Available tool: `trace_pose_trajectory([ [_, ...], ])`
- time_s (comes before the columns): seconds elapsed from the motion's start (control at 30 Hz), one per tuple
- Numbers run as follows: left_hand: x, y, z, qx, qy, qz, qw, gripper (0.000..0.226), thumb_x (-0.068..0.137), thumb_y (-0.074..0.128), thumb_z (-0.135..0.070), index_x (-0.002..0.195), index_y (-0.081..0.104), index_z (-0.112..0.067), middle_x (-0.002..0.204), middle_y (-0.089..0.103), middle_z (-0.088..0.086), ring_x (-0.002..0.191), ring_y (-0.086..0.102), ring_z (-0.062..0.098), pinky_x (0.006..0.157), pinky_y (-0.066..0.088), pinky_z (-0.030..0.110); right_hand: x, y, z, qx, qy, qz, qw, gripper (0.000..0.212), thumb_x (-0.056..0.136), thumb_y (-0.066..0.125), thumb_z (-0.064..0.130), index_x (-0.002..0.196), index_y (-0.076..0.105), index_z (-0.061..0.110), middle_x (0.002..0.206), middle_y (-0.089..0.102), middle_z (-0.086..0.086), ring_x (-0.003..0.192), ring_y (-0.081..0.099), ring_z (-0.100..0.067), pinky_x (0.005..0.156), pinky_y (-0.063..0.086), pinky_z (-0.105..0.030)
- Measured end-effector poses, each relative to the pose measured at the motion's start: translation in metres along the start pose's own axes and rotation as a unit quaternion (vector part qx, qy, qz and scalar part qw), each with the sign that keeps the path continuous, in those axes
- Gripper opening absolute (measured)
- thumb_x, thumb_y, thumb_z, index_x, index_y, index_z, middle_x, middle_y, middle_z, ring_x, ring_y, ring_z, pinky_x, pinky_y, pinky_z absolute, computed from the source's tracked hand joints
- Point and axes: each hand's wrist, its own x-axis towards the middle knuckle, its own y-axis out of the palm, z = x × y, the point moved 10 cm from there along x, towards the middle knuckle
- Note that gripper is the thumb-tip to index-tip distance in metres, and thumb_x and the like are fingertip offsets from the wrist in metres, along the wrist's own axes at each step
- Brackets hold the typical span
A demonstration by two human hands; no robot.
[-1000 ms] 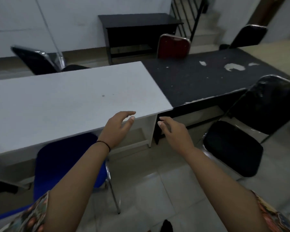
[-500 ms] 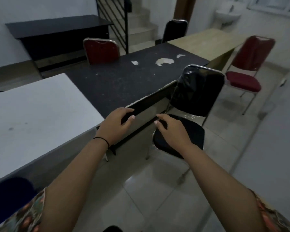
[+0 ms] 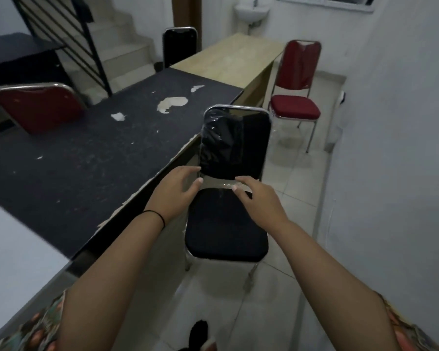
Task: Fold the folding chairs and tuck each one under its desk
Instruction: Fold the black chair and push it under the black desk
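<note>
A long black desk (image 3: 86, 153) with a chipped, flaking top fills the left side, running from near left to far centre. A pale wooden desk (image 3: 228, 59) butts against its far end, and the corner of a white desk (image 3: 13, 249) shows at the near left. Behind them on the far left are a dark table (image 3: 15, 54) and a staircase (image 3: 127, 51) with a black railing.

The black folding chair (image 3: 228, 224) stands unfolded on the tiled floor just to the right of the black desk, its seat towards the viewer and its backrest, wrapped in clear plastic film, upright beyond it. A red chair (image 3: 294, 107) stands farther off beside the wooden desk, another red chair (image 3: 36, 107) shows its backrest on the far side of the black desk, and a second black chair (image 3: 179, 46) stands near the stairs. A small wall sink (image 3: 251, 11) hangs at the far right.

Both bare arms reach forward over the seat. The left hand (image 3: 175, 191), with a black band on its wrist, has loosely spread fingers at the lower left edge of the backrest; the right hand (image 3: 259, 198) is likewise relaxed at the gap between seat and backrest. Neither appears to grip anything, though whether the fingertips touch the film is hard to tell.
</note>
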Motion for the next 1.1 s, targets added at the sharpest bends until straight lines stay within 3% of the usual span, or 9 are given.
trace_pose_trajectory([
  [0.13, 0.051, 0.019, 0.002, -0.011, 0.012, 0.014, 1.000, 0.038, 0.091, 0.047, -0.036, 0.125, 0.052, -0.021, 0.124, 0.056, -0.004, 0.115, 0.049, 0.009, 0.096, 0.039, 0.028, 0.042, -0.008, -0.019, 0.012, 0.018, -0.019, 1.000, 0.040, 0.096, 0.047, 0.039, 0.132, 0.051, 0.022, 0.127, 0.059, 0.001, 0.118, 0.052, -0.016, 0.095, 0.040, -0.026],
  [0.33, 0.115, 0.051, 0.004, -0.013, 0.012, 0.031, 0.999, 0.037, 0.092, 0.048, -0.033, 0.127, 0.050, -0.021, 0.125, 0.053, -0.006, 0.107, 0.042, -0.004, 0.078, 0.031, 0.003, 0.091, -0.017, -0.053, 0.024, 0.044, -0.024, 0.998, 0.039, 0.096, 0.048, 0.038, 0.132, 0.050, 0.024, 0.127, 0.059, 0.001, 0.118, 0.052, -0.017, 0.099, 0.044, -0.035],
  [0.5, 0.170, 0.077, -0.002, -0.032, 0.000, 0.010, 0.999, 0.037, 0.092, 0.050, -0.031, 0.127, 0.051, -0.019, 0.126, 0.054, -0.002, 0.114, 0.046, 0.005, 0.090, 0.033, 0.019, 0.145, -0.040, -0.076, 0.015, 0.024, -0.010, 1.000, 0.038, 0.096, 0.049, 0.036, 0.132, 0.051, 0.023, 0.126, 0.060, 0.000, 0.116, 0.054, -0.014, 0.096, 0.044, -0.029],
  [0.77, 0.228, 0.109, 0.012, -0.058, -0.107, -0.082, 0.989, 0.036, 0.091, 0.052, -0.028, 0.126, 0.052, -0.019, 0.124, 0.054, -0.003, 0.108, 0.042, -0.001, 0.088, 0.034, 0.019, 0.249, -0.053, -0.107, 0.002, -0.068, 0.102, 0.992, 0.038, 0.095, 0.051, 0.032, 0.132, 0.051, 0.023, 0.128, 0.059, 0.002, 0.119, 0.052, -0.011, 0.098, 0.041, -0.024],
  [0.97, 0.241, 0.122, 0.027, -0.046, -0.207, -0.133, 0.968, 0.036, 0.092, 0.052, -0.027, 0.127, 0.052, -0.018, 0.127, 0.053, -0.001, 0.119, 0.046, 0.011, 0.097, 0.036, 0.026, 0.314, -0.045, -0.122, 0.016, -0.126, 0.183, 0.975, 0.036, 0.095, 0.052, 0.030, 0.131, 0.051, 0.024, 0.128, 0.059, 0.002, 0.119, 0.052, -0.011, 0.098, 0.039, -0.023],
  [1.1, 0.243, 0.128, 0.035, -0.042, -0.239, -0.155, 0.958, 0.036, 0.091, 0.052, -0.028, 0.127, 0.051, -0.020, 0.129, 0.052, -0.003, 0.119, 0.044, 0.008, 0.097, 0.033, 0.023, 0.344, -0.038, -0.119, 0.023, -0.157, 0.202, 0.966, 0.035, 0.094, 0.053, 0.028, 0.129, 0.054, 0.025, 0.121, 0.062, 0.002, 0.113, 0.055, -0.012, 0.098, 0.042, -0.026],
])
